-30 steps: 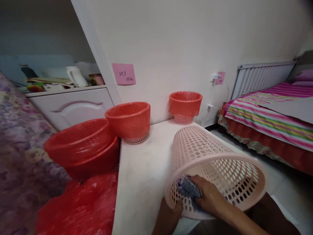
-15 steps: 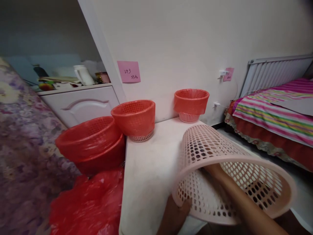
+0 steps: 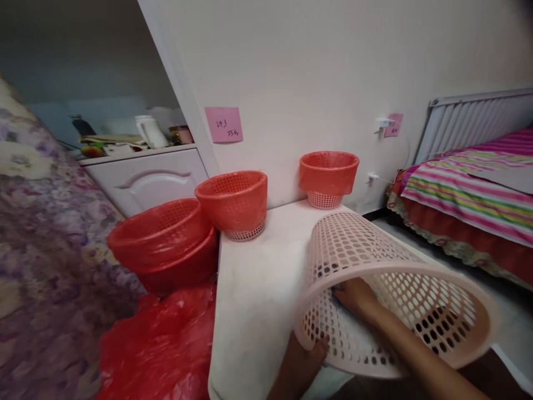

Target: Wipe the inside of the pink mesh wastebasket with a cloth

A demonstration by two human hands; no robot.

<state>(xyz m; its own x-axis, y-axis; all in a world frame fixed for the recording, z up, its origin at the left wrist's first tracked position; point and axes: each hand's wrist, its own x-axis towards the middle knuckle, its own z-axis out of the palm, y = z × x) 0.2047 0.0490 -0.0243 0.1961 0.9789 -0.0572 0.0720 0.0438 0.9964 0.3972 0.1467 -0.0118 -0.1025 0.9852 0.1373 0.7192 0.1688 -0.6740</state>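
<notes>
A pale pink perforated plastic basket (image 3: 353, 250) lies tilted on its side over the table's right front part, its wide mouth facing me. My left hand (image 3: 306, 355) is closed on the rim at the lower left, thumb on the inside. Deep in the basket, my right hand (image 3: 356, 297) is closed near the inner left wall. A small dark bit shows at its fingers, too little to name. Part of that hand is hidden by the basket's upper rim.
Two baskets with red plastic liners, a left one (image 3: 235, 203) and a far one (image 3: 328, 175), stand on the white table (image 3: 250, 289). More red-lined baskets (image 3: 162, 233) are stacked at the left, above crumpled red plastic bags (image 3: 166, 344). A bed (image 3: 466, 194) stands at right.
My right hand has shifted left and up inside the basket and shows more. My left hand keeps its hold on the rim. The view has turned slightly left.
</notes>
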